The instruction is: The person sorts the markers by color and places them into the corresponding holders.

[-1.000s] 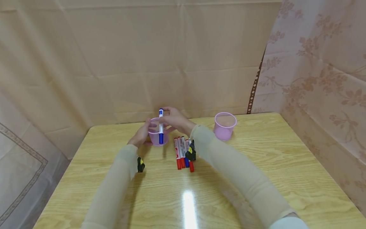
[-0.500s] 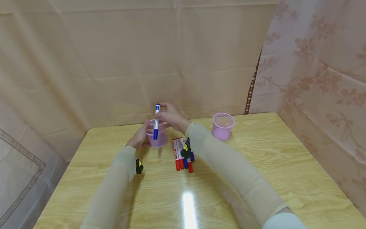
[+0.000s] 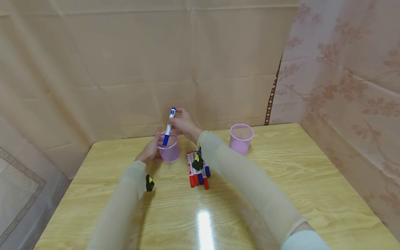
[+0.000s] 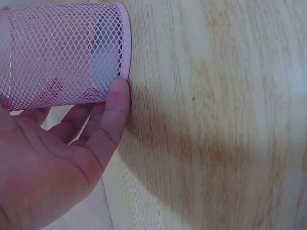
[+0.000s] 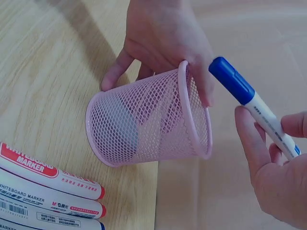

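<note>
A pink mesh pen holder [image 3: 170,153] stands upright toward the back of the table. My left hand [image 3: 150,150] grips its left side; in the left wrist view, one fingertip lies at the holder's base rim [image 4: 125,52]. My right hand [image 3: 186,125] pinches a blue-capped whiteboard marker [image 3: 169,127], held slanted with the cap down. In the head view the cap overlaps the holder's opening. From the right wrist view, the blue cap [image 5: 233,80] points at the rim [image 5: 188,105] from just outside the mouth. Only the greyish bottom shows inside the holder.
Several red- and blue-capped whiteboard markers [image 3: 190,172] lie side by side right of the holder, partly under the right wrist's black camera [image 3: 197,163]. A second pink mesh pen holder [image 3: 240,145] stands farther right. Curtains hang behind the wooden table [image 3: 265,194].
My right hand has lifted the marker and moved it slightly left, tilting it so its cap is over the holder's opening. The left hand keeps its grip on the holder.
</note>
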Demonstrator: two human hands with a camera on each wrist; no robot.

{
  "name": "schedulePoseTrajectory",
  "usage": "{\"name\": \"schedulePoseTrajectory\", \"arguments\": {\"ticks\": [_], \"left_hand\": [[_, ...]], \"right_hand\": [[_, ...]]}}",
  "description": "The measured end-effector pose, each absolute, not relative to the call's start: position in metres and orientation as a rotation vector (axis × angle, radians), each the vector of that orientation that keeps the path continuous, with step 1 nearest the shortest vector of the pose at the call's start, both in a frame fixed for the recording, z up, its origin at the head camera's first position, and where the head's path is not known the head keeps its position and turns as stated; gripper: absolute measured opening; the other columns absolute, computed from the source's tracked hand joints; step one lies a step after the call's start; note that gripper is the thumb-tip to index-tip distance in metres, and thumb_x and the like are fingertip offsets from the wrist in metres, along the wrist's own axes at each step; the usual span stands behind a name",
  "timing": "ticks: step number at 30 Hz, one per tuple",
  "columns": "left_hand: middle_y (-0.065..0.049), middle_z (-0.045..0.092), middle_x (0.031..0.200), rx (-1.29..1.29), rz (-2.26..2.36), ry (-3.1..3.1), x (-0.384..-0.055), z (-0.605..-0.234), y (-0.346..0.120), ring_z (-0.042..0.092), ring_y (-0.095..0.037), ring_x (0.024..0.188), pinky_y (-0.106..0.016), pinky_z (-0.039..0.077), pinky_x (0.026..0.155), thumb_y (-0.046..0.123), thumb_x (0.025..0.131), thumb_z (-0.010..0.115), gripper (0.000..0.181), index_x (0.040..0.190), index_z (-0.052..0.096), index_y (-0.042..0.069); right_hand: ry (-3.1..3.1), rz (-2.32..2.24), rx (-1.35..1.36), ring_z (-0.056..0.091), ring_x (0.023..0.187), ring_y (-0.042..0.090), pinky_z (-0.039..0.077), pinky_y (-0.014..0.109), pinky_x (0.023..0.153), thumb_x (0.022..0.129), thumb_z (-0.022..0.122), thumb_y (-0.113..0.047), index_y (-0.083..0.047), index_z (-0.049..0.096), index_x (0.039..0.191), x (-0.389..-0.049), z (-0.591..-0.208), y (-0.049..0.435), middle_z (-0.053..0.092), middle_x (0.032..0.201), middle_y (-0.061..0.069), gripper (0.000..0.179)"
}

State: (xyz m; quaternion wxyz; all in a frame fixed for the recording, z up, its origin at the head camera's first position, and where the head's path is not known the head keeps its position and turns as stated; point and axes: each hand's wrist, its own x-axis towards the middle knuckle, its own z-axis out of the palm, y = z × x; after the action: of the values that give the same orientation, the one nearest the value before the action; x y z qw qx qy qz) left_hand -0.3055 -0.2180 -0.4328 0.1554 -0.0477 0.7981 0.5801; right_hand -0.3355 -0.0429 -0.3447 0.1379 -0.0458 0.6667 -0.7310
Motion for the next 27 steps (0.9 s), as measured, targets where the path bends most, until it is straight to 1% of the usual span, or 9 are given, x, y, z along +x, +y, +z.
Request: {"name": "schedulePoseTrajectory", "arguments": {"ticks": [3,7,10,15,18,22,24,27], "left_hand": [[-0.027,0.04,0.151,-0.151,1.674,2.278,-0.306,-0.432,-0.218,0.039,-0.042,0.137,-0.054,0.055,0.089,0.062,0.105,0.011,0.082,0.155,0.028,0.0],[-0.026,0.04,0.152,-0.15,1.684,2.27,-0.307,-0.432,-0.215,0.039,-0.042,0.137,-0.054,0.054,0.091,0.061,0.106,0.011,0.08,0.156,0.03,0.002],[-0.026,0.039,0.151,-0.149,1.676,2.276,-0.307,-0.431,-0.214,0.039,-0.042,0.137,-0.055,0.054,0.091,0.062,0.106,0.01,0.08,0.155,0.032,0.003],[-0.027,0.04,0.15,-0.135,1.664,2.293,-0.307,-0.431,-0.213,0.039,-0.042,0.136,-0.054,0.055,0.089,0.061,0.106,0.01,0.079,0.154,0.034,0.002],[-0.026,0.041,0.149,-0.137,1.654,2.303,-0.307,-0.432,-0.213,0.041,-0.041,0.134,-0.053,0.056,0.087,0.064,0.105,0.009,0.082,0.153,0.035,0.004],[-0.025,0.04,0.151,-0.141,1.636,2.313,-0.307,-0.432,-0.212,0.044,-0.041,0.131,-0.052,0.056,0.087,0.069,0.102,0.009,0.088,0.155,0.033,0.004],[-0.025,0.039,0.152,-0.139,1.633,2.31,-0.307,-0.432,-0.211,0.044,-0.041,0.132,-0.052,0.056,0.087,0.069,0.102,0.01,0.088,0.155,0.03,0.003],[-0.024,0.037,0.154,-0.137,1.619,2.314,-0.308,-0.432,-0.21,0.042,-0.041,0.133,-0.052,0.056,0.088,0.071,0.101,0.009,0.089,0.157,0.028,0.005]], "right_hand": [[1.928,-2.181,-0.107,0.068,0.089,0.029,0.062,0.045,0.073,0.095,0.061,0.005,-0.01,0.032,0.153,-0.337,-0.344,-0.045,0.056,0.133,0.019,0.067],[1.945,-2.253,-0.091,0.066,0.083,0.025,0.061,0.051,0.076,0.094,0.062,0.006,-0.013,0.034,0.152,-0.338,-0.345,-0.046,0.057,0.12,0.013,0.067],[1.961,-2.274,-0.133,0.065,0.081,0.025,0.06,0.056,0.079,0.094,0.062,0.008,-0.013,0.036,0.151,-0.338,-0.346,-0.048,0.056,0.113,0.012,0.066],[1.977,-2.29,-0.209,0.063,0.08,0.025,0.059,0.059,0.078,0.094,0.062,0.011,-0.012,0.038,0.148,-0.337,-0.351,-0.052,0.053,0.107,0.011,0.064],[1.97,-2.293,-0.224,0.061,0.078,0.025,0.058,0.061,0.078,0.093,0.061,0.013,-0.011,0.038,0.147,-0.336,-0.355,-0.054,0.05,0.103,0.01,0.064],[2.015,-2.246,-0.235,0.06,0.075,0.024,0.058,0.06,0.08,0.092,0.06,0.014,-0.01,0.038,0.146,-0.335,-0.36,-0.057,0.049,0.101,0.009,0.063],[2.051,-2.214,-0.24,0.06,0.075,0.023,0.058,0.059,0.08,0.092,0.06,0.014,-0.01,0.039,0.146,-0.334,-0.362,-0.057,0.05,0.102,0.009,0.063],[2.077,-2.184,-0.253,0.059,0.077,0.023,0.057,0.061,0.082,0.093,0.059,0.014,-0.01,0.039,0.145,-0.333,-0.364,-0.057,0.05,0.103,0.01,0.062]]}}
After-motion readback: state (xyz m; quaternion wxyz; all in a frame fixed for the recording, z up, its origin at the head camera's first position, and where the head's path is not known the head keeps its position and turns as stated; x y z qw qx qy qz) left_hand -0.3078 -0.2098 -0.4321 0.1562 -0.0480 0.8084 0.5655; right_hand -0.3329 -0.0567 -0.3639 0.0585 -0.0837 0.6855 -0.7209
